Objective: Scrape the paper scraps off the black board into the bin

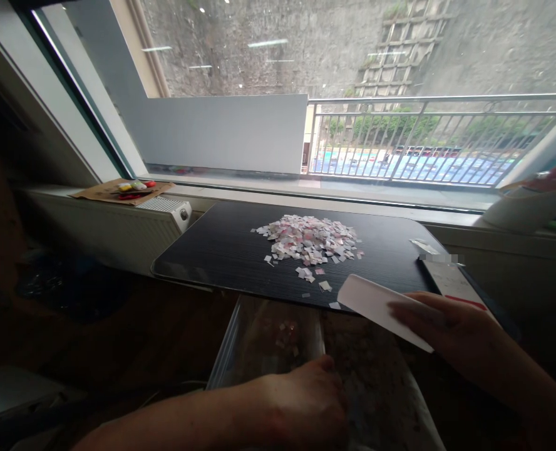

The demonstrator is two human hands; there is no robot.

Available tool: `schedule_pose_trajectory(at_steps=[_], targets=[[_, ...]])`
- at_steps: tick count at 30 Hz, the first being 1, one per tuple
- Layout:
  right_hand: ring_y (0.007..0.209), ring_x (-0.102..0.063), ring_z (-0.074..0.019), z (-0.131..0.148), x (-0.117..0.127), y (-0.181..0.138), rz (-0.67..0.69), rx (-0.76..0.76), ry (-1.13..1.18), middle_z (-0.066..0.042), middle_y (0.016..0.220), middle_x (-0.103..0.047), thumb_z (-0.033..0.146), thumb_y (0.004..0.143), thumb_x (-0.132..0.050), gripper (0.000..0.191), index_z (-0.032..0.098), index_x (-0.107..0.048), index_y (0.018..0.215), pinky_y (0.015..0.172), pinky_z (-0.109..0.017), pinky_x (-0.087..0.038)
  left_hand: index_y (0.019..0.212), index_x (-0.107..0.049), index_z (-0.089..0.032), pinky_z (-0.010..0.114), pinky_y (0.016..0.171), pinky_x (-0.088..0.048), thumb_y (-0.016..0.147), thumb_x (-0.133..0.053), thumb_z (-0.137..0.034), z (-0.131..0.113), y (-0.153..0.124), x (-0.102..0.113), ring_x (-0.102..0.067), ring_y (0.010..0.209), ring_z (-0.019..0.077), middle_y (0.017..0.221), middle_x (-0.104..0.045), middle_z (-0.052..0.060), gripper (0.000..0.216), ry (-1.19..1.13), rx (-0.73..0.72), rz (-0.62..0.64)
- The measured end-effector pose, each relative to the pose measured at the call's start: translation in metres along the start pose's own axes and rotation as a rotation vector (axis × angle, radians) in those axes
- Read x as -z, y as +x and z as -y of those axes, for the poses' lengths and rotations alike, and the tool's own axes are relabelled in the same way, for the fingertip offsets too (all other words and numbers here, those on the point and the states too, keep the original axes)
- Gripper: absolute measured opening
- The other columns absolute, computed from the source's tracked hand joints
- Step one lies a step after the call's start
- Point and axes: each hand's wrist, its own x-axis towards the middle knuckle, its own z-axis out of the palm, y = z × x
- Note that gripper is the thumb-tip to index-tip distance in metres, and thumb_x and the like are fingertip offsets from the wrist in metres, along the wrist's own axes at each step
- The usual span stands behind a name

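A heap of small pale paper squares (308,238), some pinkish, lies on a black tabletop (221,250). Several stray squares are scattered toward the near edge. My right hand (440,322) is closed on a white flat card (376,304), whose far end is at the table's front edge beside the stray squares. Below that edge is a clear plastic box (259,332) with a few bits inside. My left hand (306,394) is closed at the box's right rim, its fingers partly hidden by the back of the hand.
On the table's right side lies a long flat box (451,282) with a red stripe. A radiator (151,219) stands at the left, with cardboard (92,191) and small colourful items on top. A white pot (517,203) sits on the right of the sill, below the large window.
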Motion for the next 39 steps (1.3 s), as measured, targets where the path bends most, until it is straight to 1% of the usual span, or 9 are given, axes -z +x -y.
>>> schedule_pose_trajectory(at_steps=[4,9,12,17,22,25,30,34,39], targets=[[0.076,-0.066,-0.0205,-0.002,0.002,0.023,0.143,0.094,0.028,-0.004,0.083,-0.075,0.066,0.081,-0.064,0.048,0.021,-0.079,0.078,0.067,-0.025,-0.052,0.061,-0.065,-0.02,0.039,0.072,-0.042,0.081,-0.067,-0.022,0.001,-0.001,0.001,-0.057,0.065,0.0184,0.07,-0.068,0.001,0.02,0.002,-0.012,0.029],[0.072,-0.062,-0.0202,-0.022,0.006,0.042,0.266,-0.028,0.05,-0.003,0.075,-0.072,0.078,0.07,-0.067,0.059,0.021,-0.081,0.082,0.063,-0.026,-0.051,0.064,-0.068,-0.02,0.04,0.075,-0.04,0.081,-0.066,-0.021,0.003,-0.003,-0.001,-0.055,0.062,0.0177,0.064,-0.064,0.0,0.018,-0.048,-0.031,-0.003],[0.069,-0.062,-0.02,-0.033,0.01,0.043,0.278,-0.077,0.072,-0.004,0.073,-0.073,0.078,0.067,-0.07,0.06,0.021,-0.082,0.079,0.058,-0.026,-0.051,0.065,-0.069,-0.02,0.041,0.079,-0.039,0.079,-0.067,-0.018,0.003,-0.003,-0.004,-0.054,0.061,0.0177,0.061,-0.063,-0.001,0.014,-0.078,-0.036,-0.026],[0.068,-0.067,-0.0217,-0.045,0.013,0.047,0.216,-0.096,0.142,-0.006,0.075,-0.078,0.074,0.064,-0.076,0.055,0.021,-0.082,0.075,0.058,-0.029,-0.054,0.062,-0.068,-0.02,0.042,0.078,-0.039,0.075,-0.07,-0.018,0.003,-0.004,-0.003,-0.055,0.064,0.0196,0.061,-0.063,0.001,0.013,-0.049,-0.026,0.02],[0.063,-0.065,-0.0197,-0.043,0.016,0.045,0.269,-0.131,0.181,-0.005,0.071,-0.077,0.07,0.061,-0.08,0.053,0.019,-0.082,0.076,0.054,-0.027,-0.051,0.063,-0.068,-0.019,0.041,0.083,-0.04,0.078,-0.067,-0.018,0.003,-0.004,0.0,-0.056,0.066,0.019,0.062,-0.064,0.001,0.015,-0.046,-0.038,-0.017],[0.057,-0.061,-0.0182,-0.037,0.016,0.039,0.209,-0.121,0.182,-0.003,0.062,-0.072,0.068,0.062,-0.08,0.049,0.02,-0.081,0.072,0.048,-0.026,-0.047,0.065,-0.068,-0.019,0.042,0.084,-0.041,0.08,-0.065,-0.019,0.004,-0.003,0.0,-0.056,0.067,0.0189,0.067,-0.066,0.001,0.016,-0.044,-0.029,0.015],[0.057,-0.061,-0.0175,-0.026,0.001,0.044,0.063,-0.117,0.193,-0.003,0.065,-0.073,0.059,0.067,-0.078,0.041,0.019,-0.083,0.076,0.049,-0.026,-0.046,0.067,-0.068,-0.019,0.042,0.081,-0.042,0.081,-0.066,-0.018,0.002,-0.002,0.0,-0.059,0.07,0.0202,0.069,-0.065,0.001,0.014,-0.03,-0.014,0.067],[0.056,-0.059,-0.0163,-0.017,-0.016,0.053,0.024,-0.114,0.25,-0.002,0.064,-0.073,0.053,0.067,-0.078,0.037,0.018,-0.082,0.079,0.048,-0.025,-0.045,0.064,-0.066,-0.019,0.041,0.078,-0.041,0.081,-0.066,-0.019,0.002,-0.002,0.0,-0.059,0.068,0.0193,0.066,-0.065,0.001,0.017,-0.028,-0.008,0.071],[0.06,-0.063,-0.0174,-0.012,-0.021,0.054,-0.054,-0.151,0.289,-0.001,0.067,-0.074,0.05,0.066,-0.08,0.035,0.02,-0.082,0.083,0.052,-0.025,-0.049,0.067,-0.068,-0.02,0.039,0.08,-0.04,0.085,-0.063,-0.022,0.003,-0.003,0.0,-0.062,0.075,0.0199,0.072,-0.069,0.0,0.019,-0.02,-0.007,0.041]])
